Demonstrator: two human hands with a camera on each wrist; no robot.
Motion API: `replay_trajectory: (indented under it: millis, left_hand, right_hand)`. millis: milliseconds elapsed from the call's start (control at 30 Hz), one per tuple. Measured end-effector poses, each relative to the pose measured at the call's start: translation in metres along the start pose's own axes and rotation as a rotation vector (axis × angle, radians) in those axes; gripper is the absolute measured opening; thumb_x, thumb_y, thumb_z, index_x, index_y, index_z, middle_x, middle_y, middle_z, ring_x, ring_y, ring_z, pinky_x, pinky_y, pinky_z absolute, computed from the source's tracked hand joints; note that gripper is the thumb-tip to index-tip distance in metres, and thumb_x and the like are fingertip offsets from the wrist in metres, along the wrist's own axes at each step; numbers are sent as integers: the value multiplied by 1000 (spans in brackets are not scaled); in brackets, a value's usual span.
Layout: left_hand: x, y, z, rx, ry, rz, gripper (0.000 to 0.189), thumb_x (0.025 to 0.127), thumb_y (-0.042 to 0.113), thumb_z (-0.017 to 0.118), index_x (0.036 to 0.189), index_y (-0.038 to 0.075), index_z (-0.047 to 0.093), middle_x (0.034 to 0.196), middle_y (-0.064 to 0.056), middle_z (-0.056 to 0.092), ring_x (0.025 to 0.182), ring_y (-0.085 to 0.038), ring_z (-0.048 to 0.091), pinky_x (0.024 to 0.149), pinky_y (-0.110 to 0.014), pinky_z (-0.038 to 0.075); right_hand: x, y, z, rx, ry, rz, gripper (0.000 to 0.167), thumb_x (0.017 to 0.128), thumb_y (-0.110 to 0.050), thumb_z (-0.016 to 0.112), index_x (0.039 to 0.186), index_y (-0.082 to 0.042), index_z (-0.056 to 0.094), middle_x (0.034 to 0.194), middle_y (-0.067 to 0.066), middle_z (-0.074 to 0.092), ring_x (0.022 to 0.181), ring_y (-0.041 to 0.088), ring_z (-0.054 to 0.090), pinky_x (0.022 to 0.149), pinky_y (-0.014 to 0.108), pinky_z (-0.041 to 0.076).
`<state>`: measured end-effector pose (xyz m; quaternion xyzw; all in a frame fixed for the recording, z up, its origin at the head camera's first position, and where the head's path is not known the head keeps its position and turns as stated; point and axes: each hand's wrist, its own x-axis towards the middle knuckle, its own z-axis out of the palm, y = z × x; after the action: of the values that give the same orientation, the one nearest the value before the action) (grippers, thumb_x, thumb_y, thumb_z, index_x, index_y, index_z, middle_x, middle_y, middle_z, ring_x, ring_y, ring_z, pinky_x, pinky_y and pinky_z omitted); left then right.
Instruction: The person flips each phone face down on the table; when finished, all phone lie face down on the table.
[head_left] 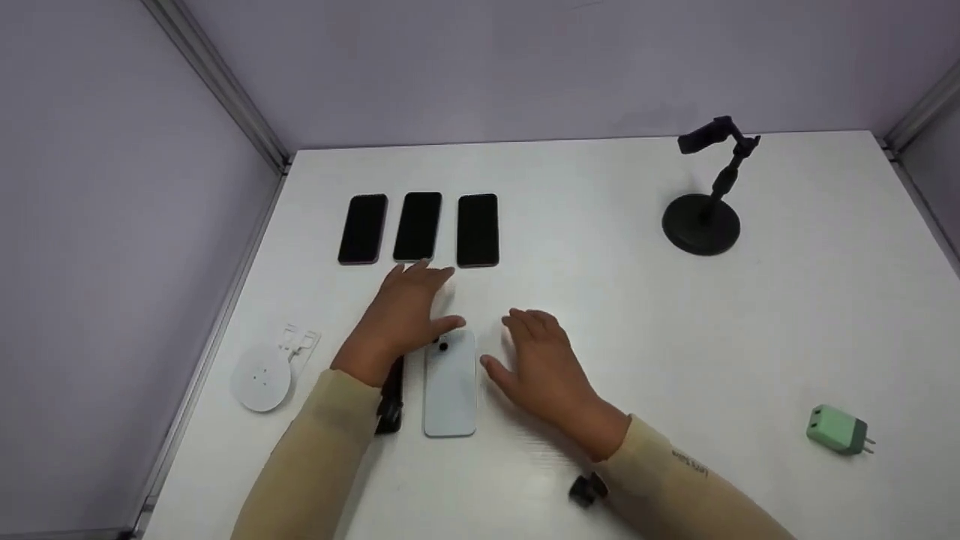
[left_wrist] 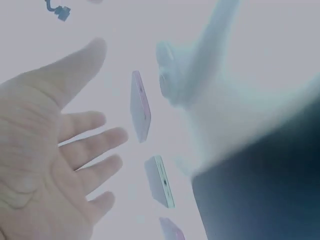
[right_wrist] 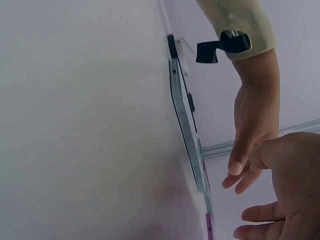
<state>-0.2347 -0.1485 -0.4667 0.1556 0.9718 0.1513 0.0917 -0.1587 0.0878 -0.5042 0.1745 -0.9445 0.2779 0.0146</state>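
Observation:
A pale blue phone (head_left: 450, 390) lies back up on the table, with its camera lens near the top left corner. My left hand (head_left: 405, 311) is over its upper left, thumb near that corner and fingers reaching towards the three black-screened phones (head_left: 418, 226) in a row behind. To its right is my right hand (head_left: 544, 367), with its thumb apart from the fingers. Neither hand holds anything. Under the left forearm shows a dark phone (head_left: 391, 409), partly hidden. The left wrist view shows the left palm with its fingers spread, beside a phone (left_wrist: 141, 107) seen edge-on.
A black phone stand (head_left: 703, 223) with a round base stands at the back right. A green charger plug (head_left: 834, 429) lies at the right. At the left is a white disc (head_left: 261, 379) with a flat bracket. Walls border the table at the back and left.

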Motion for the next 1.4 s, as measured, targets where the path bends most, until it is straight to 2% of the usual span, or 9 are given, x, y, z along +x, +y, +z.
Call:
replay_trajectory:
  millis: [100,200,400,600,767,933,1200,1400]
  left_hand:
    - [14,8,1,23,58,-10,82,100,49,79,167,14,47,166,-12,54,167,-32,31,139,-54,11]
    - [28,14,4,52,85,-28,81,101,49,78,167,13,46,165,-10,55,167,-32,30,140,-54,10]
    - [56,22,17,111,67,-62,83,101,51,76,167,11,45,163,-9,58,168,-31,29,139,-56,8]
    - [76,18,26,126,39,-106,79,104,50,73,167,10,46,162,-8,59,168,-32,28,139,-59,5]
    - [83,16,30,118,36,-128,74,105,48,73,163,9,51,160,-9,61,168,-32,27,138,-61,3]
    - [88,20,30,129,22,-125,64,106,46,71,158,10,59,157,-7,64,168,-28,27,138,-61,4]
    - [87,25,29,214,-9,-129,56,109,44,67,156,14,62,153,-3,67,168,-23,29,137,-64,9]
    - [86,25,28,208,-13,-137,54,110,43,66,155,15,63,152,-3,68,167,-23,30,137,-64,8]
  right_hand:
    - [16,15,-7,74,-38,51,75,104,-44,72,158,3,51,158,24,58,152,42,48,126,56,42]
    - [33,29,-13,134,-80,97,80,105,-43,71,164,2,43,162,24,54,156,42,44,129,55,40]
    - [62,49,-20,225,-114,118,84,104,-39,70,168,4,35,164,25,51,157,44,42,131,55,36]
    - [87,52,-17,304,-144,131,88,103,-36,70,171,0,28,166,22,51,160,43,39,133,56,32]
    - [98,52,-10,290,-170,140,93,102,-38,70,173,0,22,166,24,50,163,45,32,134,59,28]
    - [103,50,-7,276,-186,159,95,102,-40,68,173,3,19,171,29,39,163,49,27,133,63,28]
    - [104,49,-6,449,-133,197,89,103,-30,69,173,0,23,164,23,53,163,40,36,134,57,28]
    - [102,47,-5,594,-85,231,82,102,-22,69,171,0,29,162,23,56,160,34,43,134,52,30]
